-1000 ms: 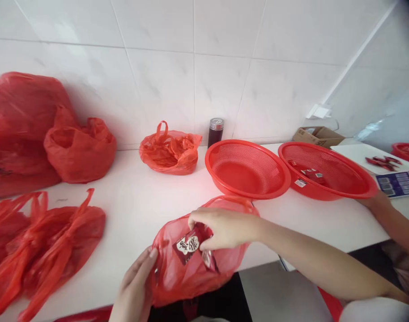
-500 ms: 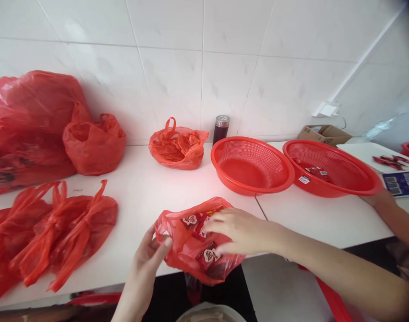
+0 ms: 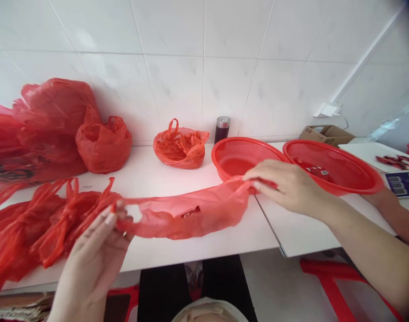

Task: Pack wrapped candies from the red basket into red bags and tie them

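Observation:
A red plastic bag [image 3: 211, 212] is stretched sideways between my two hands over the table's front edge. My left hand [image 3: 102, 243] pinches one of its handles, with the fingers closed on the loop. At the other end, my right hand [image 3: 285, 185] grips the opposite handle, in front of the near red basket. Through the narrowed mouth shows part of a small dark-red packet [image 3: 191, 212]; the rest of the contents is hidden by the film. Left of the bag lie several knotted red bags [image 3: 57, 219], close to my left hand.
Two red mesh baskets [image 3: 332, 165] stand at the right, one holding small packets. Behind are an open red bag [image 3: 181, 145], a dark flask [image 3: 222, 129] and a cardboard box [image 3: 327, 135]. Another person's arm [image 3: 389, 214] reaches under the right basket, near a scale [image 3: 402, 183].
My right hand has come out of the bag and taken its right handle. My left hand has moved left with the other handle, and the open mouth is now pulled long and narrow.

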